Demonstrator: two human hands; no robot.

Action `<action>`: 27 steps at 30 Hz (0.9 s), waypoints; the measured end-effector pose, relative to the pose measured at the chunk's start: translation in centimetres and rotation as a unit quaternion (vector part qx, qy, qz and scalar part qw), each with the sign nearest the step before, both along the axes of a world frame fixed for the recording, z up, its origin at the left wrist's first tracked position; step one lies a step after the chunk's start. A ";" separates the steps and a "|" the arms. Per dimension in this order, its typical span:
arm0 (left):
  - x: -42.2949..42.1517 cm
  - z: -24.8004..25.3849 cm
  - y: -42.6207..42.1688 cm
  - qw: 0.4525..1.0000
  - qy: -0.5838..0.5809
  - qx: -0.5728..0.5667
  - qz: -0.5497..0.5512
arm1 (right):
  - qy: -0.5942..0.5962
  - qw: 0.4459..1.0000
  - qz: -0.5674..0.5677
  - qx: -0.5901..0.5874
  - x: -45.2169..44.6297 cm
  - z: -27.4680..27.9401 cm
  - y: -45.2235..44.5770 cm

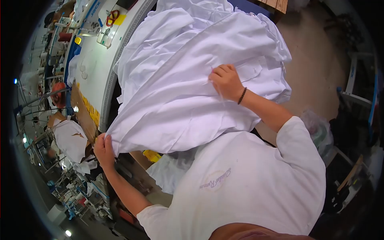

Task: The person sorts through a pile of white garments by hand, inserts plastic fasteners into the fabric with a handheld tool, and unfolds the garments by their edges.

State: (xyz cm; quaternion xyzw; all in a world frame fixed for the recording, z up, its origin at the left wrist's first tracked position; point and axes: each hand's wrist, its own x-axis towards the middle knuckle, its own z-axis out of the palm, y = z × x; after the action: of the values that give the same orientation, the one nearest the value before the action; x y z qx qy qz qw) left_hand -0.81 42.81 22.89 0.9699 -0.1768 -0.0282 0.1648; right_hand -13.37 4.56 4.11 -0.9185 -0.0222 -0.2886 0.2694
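A large sheet of white fabric [172, 96] spreads over a heap of more white cloth [160, 36] in front of me. My left hand [105, 150] is closed on the fabric's lower left corner, pulling it into taut folds. Over the middle right of the fabric is my right hand [227, 83], a dark beaded bracelet on its wrist. Its fingers are curled together at the cloth; a faint pale wisp shows by them, too small to name. A stitched flap-like piece [252, 70] lies just right of that hand.
Along the left runs a white sewing table [94, 60] with red-handled scissors [112, 18] and a ruler-marked edge. A cardboard piece [82, 108] and white bundles [71, 138] are beside it. A clear plastic bag [318, 130] and a metal stand [354, 86] are at right.
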 end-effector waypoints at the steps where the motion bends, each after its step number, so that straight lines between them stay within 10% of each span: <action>1: -0.3 0.0 -0.1 1.000 -0.006 -0.002 0.001 | -0.012 1.000 -0.010 -0.013 -0.6 0.1 -1.1; 6: -0.9 -0.6 1.1 1.000 -0.003 -0.015 0.020 | 0.070 0.994 -0.076 0.032 -2.9 3.0 -7.5; 16: -0.9 -0.7 0.7 1.000 -0.007 -0.004 0.028 | 0.032 0.985 0.164 -0.048 0.8 -3.5 -3.5; 27: -0.6 -1.2 1.5 1.000 0.002 -0.010 0.012 | 0.051 0.998 0.004 -0.037 -2.7 -0.5 -7.8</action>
State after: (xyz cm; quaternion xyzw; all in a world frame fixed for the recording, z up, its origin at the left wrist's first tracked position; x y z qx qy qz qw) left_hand -1.46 44.30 21.70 0.9703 -0.1648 -0.0259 0.1754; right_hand -16.06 -3.21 3.63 -0.9413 -0.0229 -0.2390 0.2373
